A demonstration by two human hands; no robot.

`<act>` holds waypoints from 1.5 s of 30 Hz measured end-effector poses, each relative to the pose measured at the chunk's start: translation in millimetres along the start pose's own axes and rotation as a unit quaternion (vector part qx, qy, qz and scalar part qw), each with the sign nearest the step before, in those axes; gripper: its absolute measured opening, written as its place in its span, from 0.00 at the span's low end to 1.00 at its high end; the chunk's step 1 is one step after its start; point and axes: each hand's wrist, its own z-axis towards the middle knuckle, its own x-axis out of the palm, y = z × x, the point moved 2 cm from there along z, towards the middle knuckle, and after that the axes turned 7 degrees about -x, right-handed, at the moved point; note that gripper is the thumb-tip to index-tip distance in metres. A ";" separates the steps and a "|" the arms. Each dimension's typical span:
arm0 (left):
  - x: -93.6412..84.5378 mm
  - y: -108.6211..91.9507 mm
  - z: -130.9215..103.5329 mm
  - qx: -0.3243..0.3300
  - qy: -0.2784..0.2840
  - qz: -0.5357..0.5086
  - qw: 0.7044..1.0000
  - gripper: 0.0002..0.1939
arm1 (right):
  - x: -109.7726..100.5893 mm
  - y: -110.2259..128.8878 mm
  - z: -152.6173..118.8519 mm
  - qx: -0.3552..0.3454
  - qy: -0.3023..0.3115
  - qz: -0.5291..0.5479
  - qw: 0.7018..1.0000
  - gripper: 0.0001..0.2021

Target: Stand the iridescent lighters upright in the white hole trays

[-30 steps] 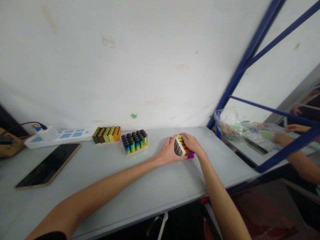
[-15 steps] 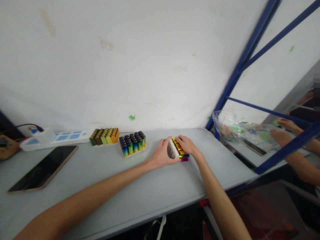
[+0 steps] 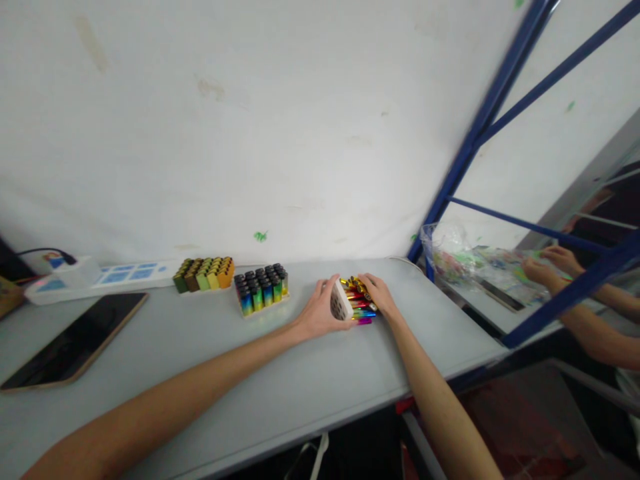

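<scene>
A white tray (image 3: 341, 301) with holes stands tipped on its side, and my left hand (image 3: 320, 310) is wrapped round it from the left. Several shiny lighters (image 3: 359, 304) in yellow, red, blue and magenta lie at its right side, some of them uneven and spread out. My right hand (image 3: 379, 297) rests against their right ends, with fingers curled over the upper ones. Left of my hands, blue-green lighters with black tops (image 3: 263, 291) stand upright in a tray. Beside them is a block of green, brown and orange lighters (image 3: 204, 274).
On the left lie a dark phone (image 3: 75, 339) and a white power strip (image 3: 117, 275) with a plug. A blue metal frame (image 3: 457, 160) rises at the right. Beyond it are plastic bags (image 3: 450, 257) and another person's hands (image 3: 555, 263).
The shiny lighters have shifted from an even block into looser, spread rows beside the tray. My right hand has moved slightly down their right side. The view has moved a little.
</scene>
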 end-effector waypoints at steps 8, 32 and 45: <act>-2.0 0.0 -3.6 0.004 0.004 -0.014 1.000 0.63 | -5.3 -6.8 -0.3 -0.014 -0.004 0.010 1.000 0.20; -4.7 -2.8 -9.0 -0.016 0.013 -0.023 1.000 0.66 | -10.4 -14.6 -3.3 -0.051 0.037 -0.087 0.994 0.24; -5.4 -3.9 -9.5 -0.021 0.016 -0.033 0.999 0.67 | -9.3 -1.9 -3.3 -0.066 0.050 -0.126 0.989 0.26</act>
